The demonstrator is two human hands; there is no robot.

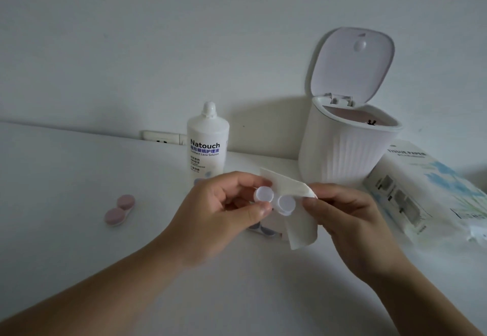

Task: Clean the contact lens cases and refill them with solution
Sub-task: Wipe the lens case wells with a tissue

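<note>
Left hand: the left hand (226, 209) is raised over the white table (66, 204); its thumb and curled fingers pinch one end of a clear, pale-lilac plastic contact lens case (275, 201) with two round wells; the case is held off the table between both hands
Right hand: the right hand (347, 217) has its fingers curled around a folded white paper tissue (295, 204); the tissue lies against the right-hand well of the held case and hangs down below it
Pink case: a second contact lens case with two pink round caps (120, 210) lies flat on the table, well to the left of the hands
Third case: a dark-capped case (263, 230) lies on the table under the hands, mostly hidden; its details cannot be made out
Solution: a white plastic bottle of contact lens solution labelled "Natouch" (208, 143) stands upright behind the left hand, cap on
Bin: a small white ribbed desktop bin (342, 151) stands to the right of the bottle; its hinged lid is tipped up and open
Tissues: a soft pack printed "TISSUE PAPER" (427, 191) lies just beside the bin on the right
Wall: a white socket plate (163, 138) sits at the table's back edge, left of the bottle
</note>
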